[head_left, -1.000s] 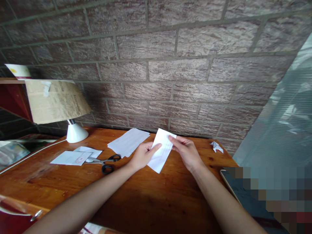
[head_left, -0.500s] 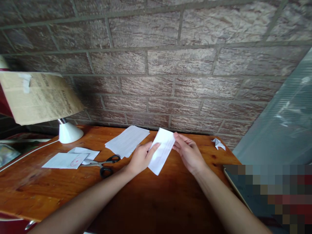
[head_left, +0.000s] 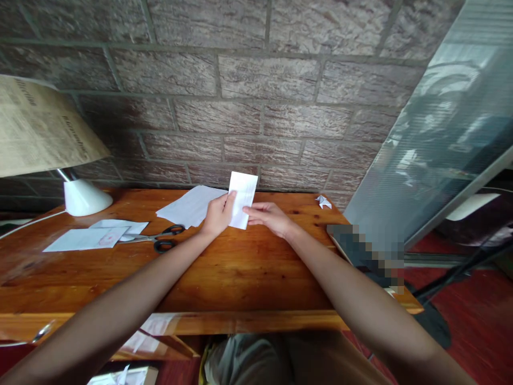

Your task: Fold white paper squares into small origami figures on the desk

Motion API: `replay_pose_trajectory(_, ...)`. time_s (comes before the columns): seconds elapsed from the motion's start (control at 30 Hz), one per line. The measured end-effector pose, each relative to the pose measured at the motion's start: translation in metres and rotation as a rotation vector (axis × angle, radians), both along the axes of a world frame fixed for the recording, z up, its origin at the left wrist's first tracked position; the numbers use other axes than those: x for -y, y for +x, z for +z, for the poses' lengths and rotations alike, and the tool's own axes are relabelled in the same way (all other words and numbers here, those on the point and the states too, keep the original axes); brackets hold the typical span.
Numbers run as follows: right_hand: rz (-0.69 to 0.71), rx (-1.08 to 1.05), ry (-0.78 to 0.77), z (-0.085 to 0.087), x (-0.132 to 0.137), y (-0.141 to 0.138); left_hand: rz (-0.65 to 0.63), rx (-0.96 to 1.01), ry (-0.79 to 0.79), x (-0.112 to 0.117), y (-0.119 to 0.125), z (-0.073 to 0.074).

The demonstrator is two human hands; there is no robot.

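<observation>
A narrow folded sheet of white paper is held up above the desk, near its back edge. My left hand grips its left side, with the thumb across the front face. At the lower right edge, my right hand pinches the same paper between thumb and fingers. Behind my left hand lies a stack of white sheets. Scissors with black handles rest farther left, their blades among cut pieces of paper, one with a reddish stamp.
A white-based lamp with a newsprint shade stands at the left of the wooden desk. A small folded paper figure sits at the back right. A dark flat object, partly pixelated, lies by the right edge. A brick wall rises behind.
The view has swung right and down, bringing the desk's front edge into sight. My right hand has slid from the paper's upper right edge to its lower right. The paper stands more upright.
</observation>
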State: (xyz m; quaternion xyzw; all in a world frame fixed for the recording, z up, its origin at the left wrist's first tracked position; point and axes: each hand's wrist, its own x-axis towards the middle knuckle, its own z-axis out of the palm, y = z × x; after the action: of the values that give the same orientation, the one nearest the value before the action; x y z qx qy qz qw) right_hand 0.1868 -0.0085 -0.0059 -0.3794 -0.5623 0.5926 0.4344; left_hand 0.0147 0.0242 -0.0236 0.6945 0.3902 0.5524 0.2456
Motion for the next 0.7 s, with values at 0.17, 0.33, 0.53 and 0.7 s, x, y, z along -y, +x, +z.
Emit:
replay_pose_trajectory(0.17, -0.03, -0.063, 0.007, -0.003, 0.003, -0.003, 0.007, 0.038, 0.008, 0.002, 0.001, -0.003)
replay_pose_trajectory(0.33, -0.057, -0.067, 0.013, -0.004, 0.005, 0.003, -0.048, 0.047, -0.013, 0.004, 0.001, -0.004)
replay_pose_trajectory(0.53, -0.072, -0.056, 0.018, -0.003, 0.011, 0.002, -0.136, 0.102, -0.086, 0.007, 0.001, -0.001)
replay_pose_trajectory(0.7, -0.095, 0.015, 0.004, 0.002, 0.017, 0.0, -0.158, 0.14, -0.174, 0.012, 0.001, 0.006)
